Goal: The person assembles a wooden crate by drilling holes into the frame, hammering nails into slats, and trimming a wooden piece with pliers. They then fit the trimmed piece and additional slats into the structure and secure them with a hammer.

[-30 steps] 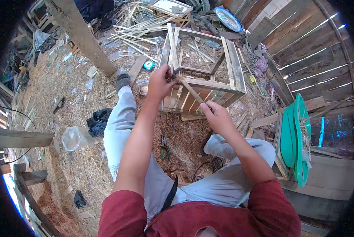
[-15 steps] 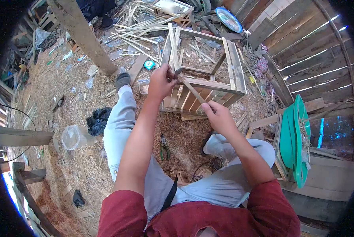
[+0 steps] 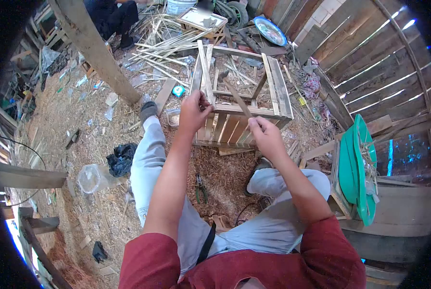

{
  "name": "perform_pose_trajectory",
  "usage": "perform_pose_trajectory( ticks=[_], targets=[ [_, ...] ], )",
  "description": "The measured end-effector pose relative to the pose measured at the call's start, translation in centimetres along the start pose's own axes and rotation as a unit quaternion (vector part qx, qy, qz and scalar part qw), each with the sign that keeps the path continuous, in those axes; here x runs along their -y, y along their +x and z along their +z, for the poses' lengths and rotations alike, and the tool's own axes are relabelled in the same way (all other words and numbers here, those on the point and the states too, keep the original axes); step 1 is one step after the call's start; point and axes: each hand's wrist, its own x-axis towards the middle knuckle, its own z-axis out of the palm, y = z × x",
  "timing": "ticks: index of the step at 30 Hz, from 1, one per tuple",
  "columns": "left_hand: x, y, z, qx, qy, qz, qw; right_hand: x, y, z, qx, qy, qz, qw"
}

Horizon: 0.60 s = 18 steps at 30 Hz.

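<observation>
My right hand (image 3: 265, 135) is wrapped round the lower end of the wooden handle of a hammer (image 3: 238, 98). Its dark head is raised over the opening of a wooden slatted crate (image 3: 232, 126). At the crate's near left corner, my left hand (image 3: 195, 111) has its fingers pinched together against the top rail. Whatever lies between those fingertips is too small to make out. A thin upright wooden slat (image 3: 205, 70) leans just beyond the left hand, along the crate's left side.
Pliers (image 3: 201, 189) lie on the sawdust between my legs. A tape measure (image 3: 178, 91) rests left of the crate, with loose wood strips (image 3: 165, 45) behind. A wooden post (image 3: 95, 48) stands at left, a green basin (image 3: 360, 168) at right. A person in dark clothes (image 3: 112, 21) is at the back.
The hammer head has lifted away from the crate corner by my left hand, swinging up and over the opening. My left hand stays at the corner. The view has shifted slightly.
</observation>
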Motion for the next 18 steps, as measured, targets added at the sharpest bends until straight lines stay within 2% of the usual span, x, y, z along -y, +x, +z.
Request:
perform_pose_trajectory(
  ticks=[1, 2, 5, 6, 8, 10, 13, 14, 18],
  targets=[
    [0.1, 0.0, 0.2, -0.003, -0.005, 0.017, 1.000, -0.1, 0.5, -0.2, -0.005, 0.016, -0.005, 1.000],
    [0.3, -0.2, 0.1, 0.011, 0.029, 0.028, 0.999, -0.6, 1.1, -0.5, 0.013, 0.017, 0.031, 0.999],
    [1.1, -0.7, 1.1, -0.030, 0.057, 0.072, 0.995, -0.2, 2.2, -0.5, -0.015, 0.026, 0.027, 0.999],
    [1.4, -0.8, 1.3, -0.013, 0.031, 0.042, 0.999, 0.0, 2.6, -0.6, -0.003, 0.024, 0.035, 0.999],
    [0.4, -0.7, 1.2, -0.030, 0.046, 0.040, 0.998, 0.4, 3.9, -0.8, 0.015, 0.018, 0.056, 0.998],
    [-0.1, -0.8, 1.3, -0.021, 0.054, 0.033, 0.998, 1.6, 4.4, -1.1, 0.001, 0.025, 0.036, 0.999],
    [0.1, -0.9, 1.8, -0.073, 0.097, 0.065, 0.990, 2.5, 5.1, -1.0, -0.003, 0.033, 0.022, 0.999],
    [0.8, -0.7, 1.8, -0.042, 0.107, 0.043, 0.992, 2.6, 5.5, -1.0, 0.005, 0.028, 0.020, 0.999],
    [0.4, -0.8, 2.4, -0.039, 0.181, 0.053, 0.981, 3.9, 6.3, -1.3, -0.004, 0.027, 0.007, 1.000]
  ],
)
